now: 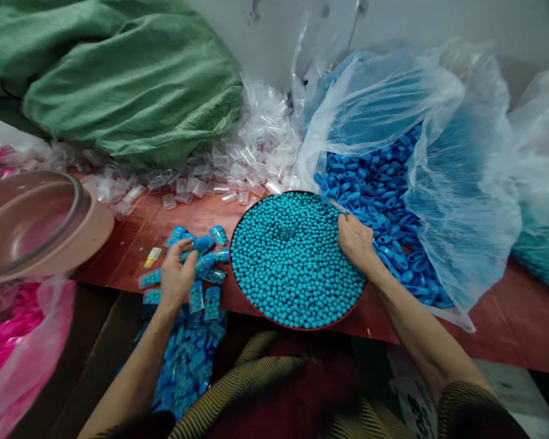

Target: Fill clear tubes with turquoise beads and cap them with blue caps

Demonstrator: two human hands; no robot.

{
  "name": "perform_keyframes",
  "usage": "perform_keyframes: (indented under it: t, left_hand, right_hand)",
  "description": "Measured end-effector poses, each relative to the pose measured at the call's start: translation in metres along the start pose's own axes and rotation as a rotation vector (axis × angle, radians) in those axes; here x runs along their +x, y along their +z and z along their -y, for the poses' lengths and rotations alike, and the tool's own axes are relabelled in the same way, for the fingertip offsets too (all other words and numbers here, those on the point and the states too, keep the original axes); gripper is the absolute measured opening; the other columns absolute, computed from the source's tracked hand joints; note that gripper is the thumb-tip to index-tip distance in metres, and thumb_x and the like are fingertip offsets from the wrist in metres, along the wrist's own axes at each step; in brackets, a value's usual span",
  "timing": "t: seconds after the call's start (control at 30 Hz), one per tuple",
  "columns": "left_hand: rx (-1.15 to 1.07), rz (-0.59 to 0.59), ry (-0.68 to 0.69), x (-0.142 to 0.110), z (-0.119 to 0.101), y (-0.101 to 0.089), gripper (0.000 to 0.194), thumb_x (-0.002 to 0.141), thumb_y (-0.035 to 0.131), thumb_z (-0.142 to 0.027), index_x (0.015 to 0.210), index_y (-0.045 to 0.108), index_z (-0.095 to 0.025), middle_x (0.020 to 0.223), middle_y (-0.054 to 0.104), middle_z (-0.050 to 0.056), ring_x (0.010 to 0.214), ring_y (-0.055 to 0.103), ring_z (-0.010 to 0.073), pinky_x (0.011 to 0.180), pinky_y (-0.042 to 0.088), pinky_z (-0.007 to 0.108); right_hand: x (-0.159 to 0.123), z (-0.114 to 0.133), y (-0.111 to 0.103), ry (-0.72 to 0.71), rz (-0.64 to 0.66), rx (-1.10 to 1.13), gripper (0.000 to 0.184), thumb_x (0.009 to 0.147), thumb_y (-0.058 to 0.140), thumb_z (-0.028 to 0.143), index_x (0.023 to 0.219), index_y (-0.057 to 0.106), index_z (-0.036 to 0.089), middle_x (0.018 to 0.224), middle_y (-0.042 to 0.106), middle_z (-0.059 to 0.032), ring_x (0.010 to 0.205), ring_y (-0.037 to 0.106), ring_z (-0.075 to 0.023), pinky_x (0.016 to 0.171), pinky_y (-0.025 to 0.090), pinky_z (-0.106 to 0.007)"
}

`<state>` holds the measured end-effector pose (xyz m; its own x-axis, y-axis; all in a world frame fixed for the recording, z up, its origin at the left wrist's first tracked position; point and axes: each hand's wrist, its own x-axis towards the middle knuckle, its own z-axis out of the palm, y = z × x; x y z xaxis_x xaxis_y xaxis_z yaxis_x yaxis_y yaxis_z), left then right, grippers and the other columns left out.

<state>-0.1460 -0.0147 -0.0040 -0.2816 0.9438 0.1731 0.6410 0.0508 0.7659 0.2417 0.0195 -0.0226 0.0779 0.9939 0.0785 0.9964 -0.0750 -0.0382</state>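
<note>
A round tray [289, 325] with a dark red rim is heaped with small turquoise beads [297, 262]. My left hand [177, 273] is left of it, thumb and forefinger apart, over small clear containers [211, 303] with blue caps and turquoise beads inside. Its fingertips are close to a blue-capped container [204, 244]; I see no firm grip on it. At the tray's right rim, my right hand [355, 242] is closed, knuckles up. Whatever its fingers hold is hidden. Loose blue caps [370, 183] spill from a translucent bag [466, 183] beside it.
Clear empty containers [238, 164] lie along the back, beneath a green cloth sack [137, 85]. Left stands a pink basin [91, 235], above a bag of pink pieces [13, 329]. Below the red table's edge [485, 329], many filled blue containers [187, 366] are piled.
</note>
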Motion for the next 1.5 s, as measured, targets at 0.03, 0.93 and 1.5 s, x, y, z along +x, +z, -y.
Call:
perform_keyframes:
  t: [0.03,0.93,1.5]
  left_hand:
    - [0.109,-0.071,0.037,0.001,0.005,-0.005,0.033,0.077,0.052,-0.034,0.104,0.056,-0.016,0.103,0.063,0.009,0.102,0.057,0.0243,0.095,0.041,0.043]
    - [0.233,0.465,0.265,-0.016,-0.101,0.158,0.031,0.083,0.057,-0.026,0.113,0.056,-0.018,0.106,0.063,0.006,0.096,0.059,0.0204,0.085,0.045,0.031]
    - [-0.135,0.622,0.2,-0.005,-0.089,0.132,0.024,0.082,0.05,-0.025,0.103,0.056,-0.016,0.085,0.06,0.001,0.079,0.055,0.0147,0.076,0.045,0.027]
  right_hand:
    - [0.003,-0.001,0.001,-0.011,0.018,-0.003,0.036,0.087,0.029,0.012,0.102,0.061,0.01,0.099,0.063,-0.0215,0.085,0.061,-0.0274,0.065,0.046,-0.035]
    - [-0.005,0.033,-0.003,-0.298,0.138,-0.001,0.025,0.089,0.047,0.035,0.099,0.064,0.018,0.094,0.065,-0.01,0.089,0.057,-0.0248,0.071,0.036,-0.031]
    - [-0.033,0.027,-0.026,-0.265,0.208,0.184,0.035,0.092,0.04,0.025,0.12,0.06,0.021,0.093,0.07,-0.0085,0.079,0.062,-0.0201,0.068,0.042,-0.028]
